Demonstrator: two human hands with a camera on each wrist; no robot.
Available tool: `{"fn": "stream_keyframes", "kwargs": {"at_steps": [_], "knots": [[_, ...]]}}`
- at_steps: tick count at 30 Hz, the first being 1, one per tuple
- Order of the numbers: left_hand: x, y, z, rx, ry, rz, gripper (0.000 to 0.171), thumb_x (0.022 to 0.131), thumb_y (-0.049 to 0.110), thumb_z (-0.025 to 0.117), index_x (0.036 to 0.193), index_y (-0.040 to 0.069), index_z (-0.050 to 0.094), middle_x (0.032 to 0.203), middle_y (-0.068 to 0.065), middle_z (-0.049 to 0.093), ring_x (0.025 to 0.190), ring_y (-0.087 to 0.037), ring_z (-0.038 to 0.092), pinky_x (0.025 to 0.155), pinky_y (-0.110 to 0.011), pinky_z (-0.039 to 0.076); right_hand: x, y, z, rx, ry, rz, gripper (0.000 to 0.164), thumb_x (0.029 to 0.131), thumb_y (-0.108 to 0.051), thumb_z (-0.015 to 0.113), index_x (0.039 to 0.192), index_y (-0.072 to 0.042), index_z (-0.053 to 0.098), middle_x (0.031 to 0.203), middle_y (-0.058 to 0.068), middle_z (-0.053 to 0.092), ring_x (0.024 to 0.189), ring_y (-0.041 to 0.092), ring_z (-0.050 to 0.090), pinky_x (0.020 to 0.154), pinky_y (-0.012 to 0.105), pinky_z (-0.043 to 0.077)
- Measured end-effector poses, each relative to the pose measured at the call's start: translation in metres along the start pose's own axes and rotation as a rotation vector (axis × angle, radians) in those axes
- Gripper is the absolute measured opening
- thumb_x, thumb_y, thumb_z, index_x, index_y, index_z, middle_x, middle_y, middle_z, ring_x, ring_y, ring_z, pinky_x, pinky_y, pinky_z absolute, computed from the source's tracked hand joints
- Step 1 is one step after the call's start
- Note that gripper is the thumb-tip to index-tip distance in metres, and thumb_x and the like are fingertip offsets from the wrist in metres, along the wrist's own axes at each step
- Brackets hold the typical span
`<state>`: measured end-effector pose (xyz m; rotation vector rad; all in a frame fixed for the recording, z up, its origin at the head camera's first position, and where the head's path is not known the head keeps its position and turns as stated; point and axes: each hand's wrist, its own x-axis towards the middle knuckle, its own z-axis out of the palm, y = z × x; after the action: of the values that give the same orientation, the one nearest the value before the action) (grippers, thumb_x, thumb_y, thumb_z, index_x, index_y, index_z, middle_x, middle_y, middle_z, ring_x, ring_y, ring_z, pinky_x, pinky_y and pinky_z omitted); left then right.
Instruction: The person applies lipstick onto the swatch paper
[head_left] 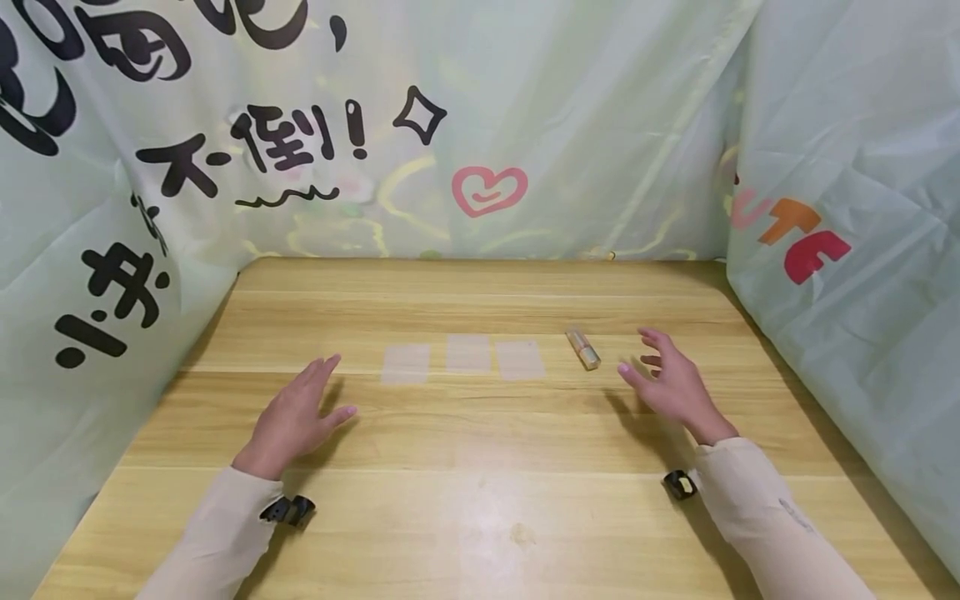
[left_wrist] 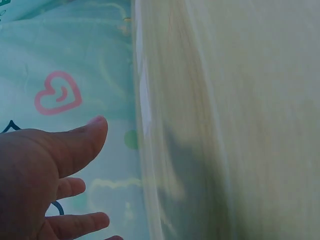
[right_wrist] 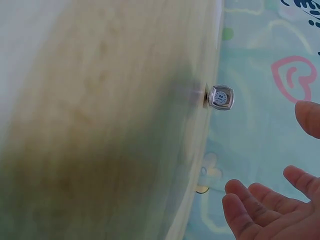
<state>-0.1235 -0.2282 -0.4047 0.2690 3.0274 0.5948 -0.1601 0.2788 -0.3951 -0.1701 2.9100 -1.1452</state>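
Note:
Three pale, see-through squares lie in a row on the wooden table: a left square (head_left: 406, 364), a middle square (head_left: 468, 353) set slightly farther back, and a right square (head_left: 521, 360). To their right is a small lipstick-like tube (head_left: 582, 348), lying slantwise. The right wrist view shows the tube's squarish, clear end (right_wrist: 221, 97) with a round label. My left hand (head_left: 296, 417) hovers left of the squares, fingers extended and thumb apart, holding nothing. Just right of the tube, my right hand (head_left: 678, 385) is raised with loosely bent fingers, touching nothing.
Printed cloth with dark lettering and a pink heart (head_left: 489, 192) hangs behind the table (head_left: 420, 517) and along both sides. Black wrist devices sit at the left cuff (head_left: 288, 511) and right cuff (head_left: 679, 485).

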Motion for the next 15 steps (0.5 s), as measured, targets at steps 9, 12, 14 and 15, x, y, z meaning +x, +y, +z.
{"fn": "stream_keyframes", "kwargs": {"at_steps": [9,12,14,15], "knots": [[0.003,-0.006,0.001,-0.028,-0.069,-0.013,0.081,0.09,0.033,0.07,0.149,-0.002,0.028,0.145,-0.032,0.035,0.13,-0.051,0.035,0.104,-0.063,0.031,0.01,-0.003,0.006,-0.001,-0.042,0.008,0.073,0.097,-0.033,0.06,0.151,-0.002,0.022,0.148,0.032,0.029,0.123,0.05,0.045,0.095,0.061,0.042],[0.004,-0.007,0.001,-0.03,-0.093,-0.016,0.081,0.09,0.034,0.07,0.148,-0.004,0.029,0.145,-0.032,0.036,0.129,-0.051,0.036,0.104,-0.063,0.032,0.014,-0.004,0.007,-0.015,-0.058,0.004,0.072,0.097,-0.034,0.059,0.151,-0.002,0.022,0.148,0.032,0.03,0.122,0.049,0.046,0.095,0.061,0.042],[0.005,-0.008,0.002,-0.03,-0.102,-0.015,0.081,0.09,0.034,0.07,0.148,-0.004,0.03,0.145,-0.032,0.037,0.129,-0.051,0.036,0.104,-0.062,0.032,0.017,-0.005,0.008,-0.024,-0.067,0.001,0.072,0.097,-0.034,0.059,0.15,-0.002,0.023,0.147,0.032,0.032,0.121,0.049,0.047,0.094,0.061,0.043],[0.005,-0.008,0.002,-0.028,-0.104,-0.013,0.081,0.09,0.034,0.07,0.148,-0.004,0.03,0.144,-0.032,0.037,0.129,-0.051,0.036,0.104,-0.062,0.032,0.018,-0.006,0.008,-0.026,-0.073,0.002,0.071,0.097,-0.034,0.059,0.15,-0.002,0.023,0.147,0.031,0.032,0.121,0.049,0.047,0.094,0.061,0.044]]}}
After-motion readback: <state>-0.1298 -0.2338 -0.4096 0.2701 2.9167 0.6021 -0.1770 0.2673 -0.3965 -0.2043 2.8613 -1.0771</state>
